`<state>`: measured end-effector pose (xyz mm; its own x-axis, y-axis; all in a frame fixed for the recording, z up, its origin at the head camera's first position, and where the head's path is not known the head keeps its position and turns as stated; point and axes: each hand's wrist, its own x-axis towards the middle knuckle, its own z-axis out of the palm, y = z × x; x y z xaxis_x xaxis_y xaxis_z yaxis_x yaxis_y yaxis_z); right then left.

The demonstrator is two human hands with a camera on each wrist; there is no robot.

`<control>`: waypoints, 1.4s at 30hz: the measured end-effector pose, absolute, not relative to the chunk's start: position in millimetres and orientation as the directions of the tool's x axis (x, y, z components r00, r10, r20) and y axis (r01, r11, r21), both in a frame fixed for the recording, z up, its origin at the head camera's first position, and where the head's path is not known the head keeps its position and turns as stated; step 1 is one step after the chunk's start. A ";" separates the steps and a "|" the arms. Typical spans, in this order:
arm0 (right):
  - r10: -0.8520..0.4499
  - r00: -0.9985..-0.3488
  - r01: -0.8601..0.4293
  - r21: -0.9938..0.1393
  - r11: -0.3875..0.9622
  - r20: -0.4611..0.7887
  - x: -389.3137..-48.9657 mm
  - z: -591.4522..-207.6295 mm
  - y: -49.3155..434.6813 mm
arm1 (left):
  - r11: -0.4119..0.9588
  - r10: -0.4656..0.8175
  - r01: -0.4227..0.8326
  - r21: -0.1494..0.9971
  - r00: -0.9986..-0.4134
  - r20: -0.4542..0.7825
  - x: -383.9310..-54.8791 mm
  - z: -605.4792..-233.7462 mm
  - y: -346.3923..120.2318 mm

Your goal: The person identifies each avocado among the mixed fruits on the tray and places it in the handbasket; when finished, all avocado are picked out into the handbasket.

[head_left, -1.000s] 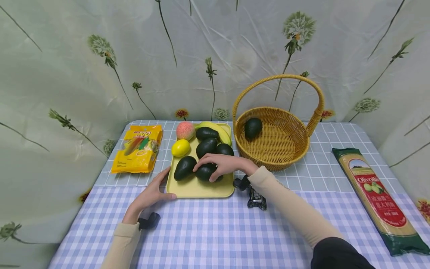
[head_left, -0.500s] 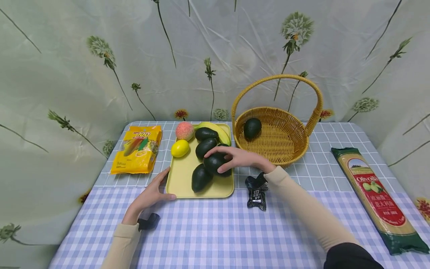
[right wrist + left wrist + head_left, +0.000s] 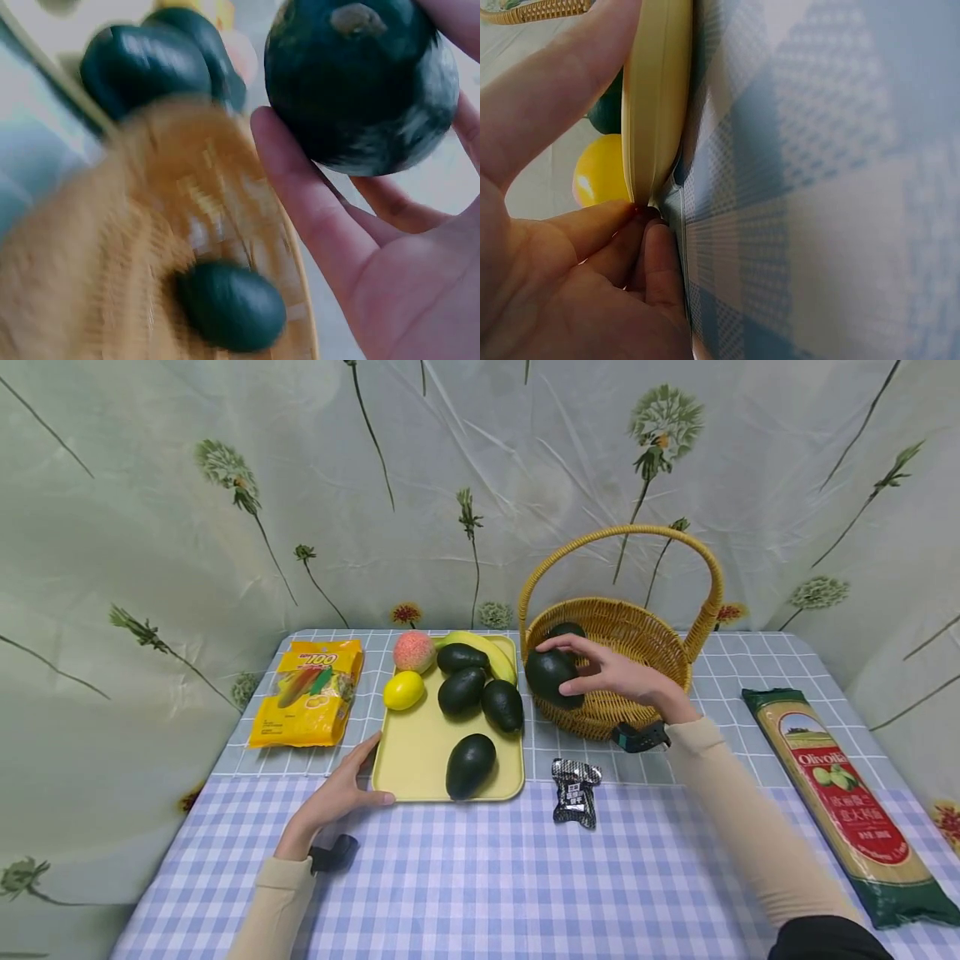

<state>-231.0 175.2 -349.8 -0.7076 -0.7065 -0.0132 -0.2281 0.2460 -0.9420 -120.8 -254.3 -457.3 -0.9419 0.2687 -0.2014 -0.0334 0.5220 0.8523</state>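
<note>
My right hand [image 3: 618, 672] grips a dark green avocado [image 3: 551, 678] above the left rim of a wicker basket [image 3: 652, 647]. In the right wrist view the held avocado [image 3: 360, 82] sits between thumb and fingers, and another avocado [image 3: 236, 306] lies inside the basket. My left hand [image 3: 337, 793] holds the near left corner of a pale yellow tray [image 3: 408, 772], thumb along its front edge and fingers at its left side. On the tray lie several avocados [image 3: 471, 767], a lemon [image 3: 405, 691], a peach [image 3: 414, 652] and bananas [image 3: 498, 660].
A yellow candy bag [image 3: 309, 693] lies left of the tray. A small black wrapped packet [image 3: 575, 793] is in front of the basket. At the right lies a long pasta pack [image 3: 843, 802]. The basket's tall handle [image 3: 622, 529] arches over it.
My right hand has lifted an avocado from the tray and carried it right to the basket. Another avocado on the tray has shifted right. My left hand has stayed put.
</note>
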 end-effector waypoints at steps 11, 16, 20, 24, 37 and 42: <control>-0.451 -0.892 -0.108 -0.950 0.293 -0.038 -264.7 -348.2 224.1 | 0.545 0.260 -0.035 0.838 -0.943 -0.209 -121.9 -458.7 -254.8; -0.394 -0.916 -0.059 -0.944 0.324 -0.078 -276.7 -349.7 228.3 | 0.537 0.270 -0.023 0.843 -0.943 -0.197 -122.1 -458.8 -255.1; -0.351 -0.931 -0.055 -0.915 0.399 -0.097 -284.5 -351.1 228.8 | 0.528 0.278 -0.015 0.849 -0.942 -0.189 -122.1 -458.8 -255.1; -0.320 -0.941 -0.042 -0.898 0.439 -0.112 -291.5 -354.1 228.1 | 0.524 0.278 -0.016 0.851 -0.942 -0.188 -122.2 -458.7 -255.1; -0.247 -0.961 -0.034 -0.830 0.557 -0.127 -298.8 -375.6 219.9 | 0.538 0.268 -0.027 0.842 -0.942 -0.202 -122.6 -459.7 -256.0; -0.243 -0.956 -0.014 -0.807 0.590 -0.161 -297.5 -379.7 215.6 | 0.541 0.262 -0.041 0.840 -0.941 -0.214 -122.3 -458.8 -255.8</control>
<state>-297.5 215.6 -379.7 -0.9564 -0.2434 -0.1615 -0.0140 0.5903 -0.8070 -122.3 -255.8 -458.8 -0.9409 0.2625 -0.2142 -0.0405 0.5405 0.8403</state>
